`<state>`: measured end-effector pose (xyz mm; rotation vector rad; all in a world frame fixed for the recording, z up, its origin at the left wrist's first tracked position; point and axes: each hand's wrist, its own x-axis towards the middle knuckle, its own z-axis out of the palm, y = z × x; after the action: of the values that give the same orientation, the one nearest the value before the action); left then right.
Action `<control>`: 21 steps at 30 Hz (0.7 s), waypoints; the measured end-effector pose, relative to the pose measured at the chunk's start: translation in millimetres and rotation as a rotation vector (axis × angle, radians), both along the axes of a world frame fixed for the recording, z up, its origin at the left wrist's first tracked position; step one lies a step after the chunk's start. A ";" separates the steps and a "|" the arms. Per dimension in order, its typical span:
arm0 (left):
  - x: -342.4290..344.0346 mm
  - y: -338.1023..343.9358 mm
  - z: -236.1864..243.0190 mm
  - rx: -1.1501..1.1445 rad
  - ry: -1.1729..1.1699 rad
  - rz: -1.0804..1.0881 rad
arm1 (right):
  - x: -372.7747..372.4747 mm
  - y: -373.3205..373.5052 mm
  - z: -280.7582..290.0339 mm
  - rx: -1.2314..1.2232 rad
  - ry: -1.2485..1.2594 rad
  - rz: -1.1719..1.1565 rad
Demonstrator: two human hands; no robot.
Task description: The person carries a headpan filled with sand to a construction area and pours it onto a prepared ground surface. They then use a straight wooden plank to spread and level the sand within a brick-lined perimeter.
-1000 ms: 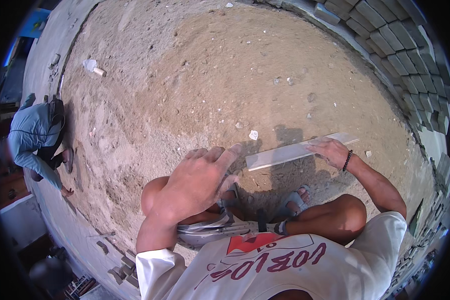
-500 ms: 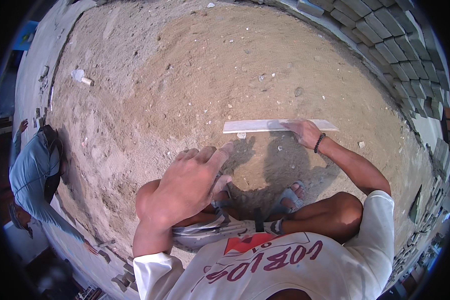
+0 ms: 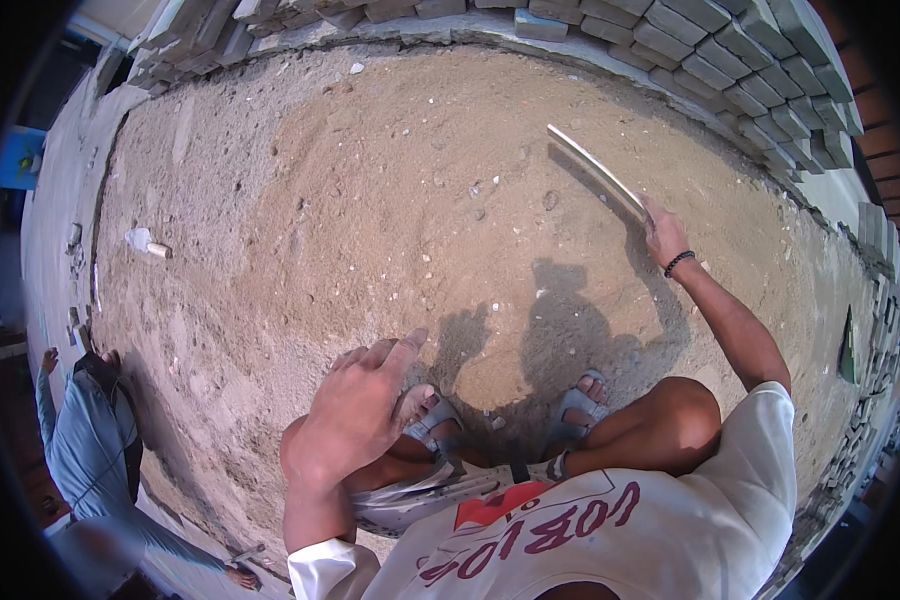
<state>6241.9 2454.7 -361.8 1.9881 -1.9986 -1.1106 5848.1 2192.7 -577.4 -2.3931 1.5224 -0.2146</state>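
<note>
Pale along the edge that showed, a thin board point(image 3: 597, 168) stood out in the head view, above the sandy ground and right of centre. The person's right hand point(image 3: 667, 235) held it by its near end, the fingers closed around it, and the far end pointed up and to the left. A dark shadow ran close beside the board; whether its lower edge touched the sand could not be told. A black beaded bracelet point(image 3: 679, 262) circled the right wrist.

The left hand point(image 3: 355, 410) was raised near the left knee, gripping nothing, its fingers loosely bent and the thumb apart from them.

The sand bed point(image 3: 390, 200) lay between a concrete strip point(image 3: 55, 230) on the left and stacked grey blocks point(image 3: 695, 50) along the top and upper right. It contained scattered pale stones, and a trowel point(image 3: 140, 240) with a light handle rested in its left part. At the lower left, a co-worker in a blue shirt point(image 3: 85, 450) bent low beside the bed's edge, one arm stretched down toward the ground.
</note>
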 end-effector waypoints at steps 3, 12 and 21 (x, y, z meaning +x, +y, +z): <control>-4.1 -3.9 -3.9 -0.035 0.015 -0.028 | -4.2 -49.2 -26.3 -0.071 0.010 -0.362; -9.9 -7.2 -4.4 0.009 -0.015 -0.014 | 78.1 20.9 -40.4 0.141 0.055 0.189; -27.5 -12.3 -1.7 -0.069 -0.007 -0.097 | 54.9 112.7 -11.5 0.259 0.172 0.696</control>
<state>6214.4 2442.4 -363.5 1.8826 -2.1271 -1.0403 5903.0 2305.4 -588.9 -2.5942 0.6370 0.3245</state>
